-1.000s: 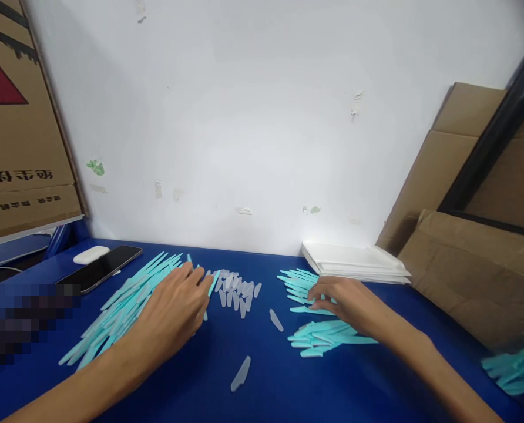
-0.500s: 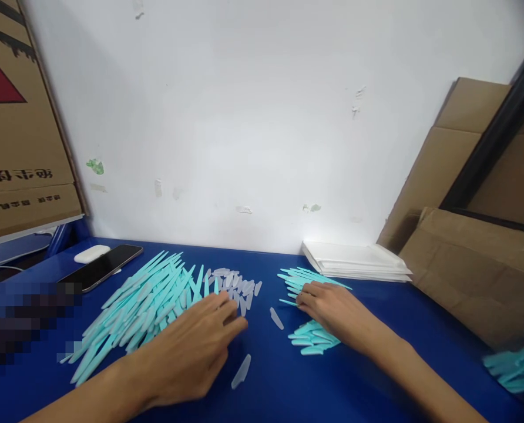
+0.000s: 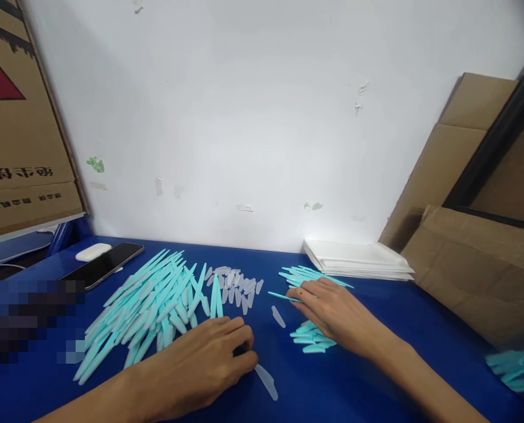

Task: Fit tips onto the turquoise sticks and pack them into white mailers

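My left hand (image 3: 209, 358) is curled low over the table, thumb and forefinger closed at the upper end of a translucent blade cap (image 3: 267, 383). My right hand (image 3: 332, 308) grips a thin teal eyebrow razor (image 3: 279, 295), whose narrow end points left out of the fingers. Under and behind that hand lie a fanned group of teal razors (image 3: 301, 273) and a second small group (image 3: 312, 341) nearer me. A large heap of teal razors (image 3: 143, 311) spreads left of my left hand. Loose translucent caps (image 3: 235, 285) are scattered mid-table, with a lone cap (image 3: 278, 316) between my hands.
A phone (image 3: 107, 264) and a white case (image 3: 93, 252) lie at the back left. White flat sheets (image 3: 359, 261) are stacked against the wall. Cardboard (image 3: 477, 276) stands on the right, with more teal pieces (image 3: 517, 364) at the right edge. A printed carton (image 3: 24, 135) rises at left.
My left hand has moved right and toward me, and the cap by it has shifted right. My right hand has moved slightly left, with the razor now sticking out further left.
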The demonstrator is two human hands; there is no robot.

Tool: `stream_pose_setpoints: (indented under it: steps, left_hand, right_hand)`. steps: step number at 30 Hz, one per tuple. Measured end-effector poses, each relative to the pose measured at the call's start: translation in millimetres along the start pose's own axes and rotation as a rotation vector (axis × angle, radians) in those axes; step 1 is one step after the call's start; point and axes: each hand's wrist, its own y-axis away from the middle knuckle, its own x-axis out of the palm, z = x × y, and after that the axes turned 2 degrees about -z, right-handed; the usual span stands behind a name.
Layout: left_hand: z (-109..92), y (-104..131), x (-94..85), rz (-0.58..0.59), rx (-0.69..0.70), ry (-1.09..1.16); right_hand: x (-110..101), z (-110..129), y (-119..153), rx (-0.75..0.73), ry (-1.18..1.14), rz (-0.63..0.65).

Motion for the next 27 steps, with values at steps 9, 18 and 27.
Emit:
stream_pose_setpoints:
  steps: [9, 18, 27]
  left_hand:
    - [-10, -3, 3.6, 0.023, -0.049, 0.166]
    - [-8, -3, 10.0, 0.031, -0.121, 0.227]
    - [5, -2, 12.2, -0.033, -0.479, 0.115]
  right_hand:
    - [-2, 5, 0, -0.009, -0.026, -0.014]
    - [-2, 7, 1, -0.039, -0.068, -0.043]
    - [-7, 11, 1, -0.044, -0.114, -0.108]
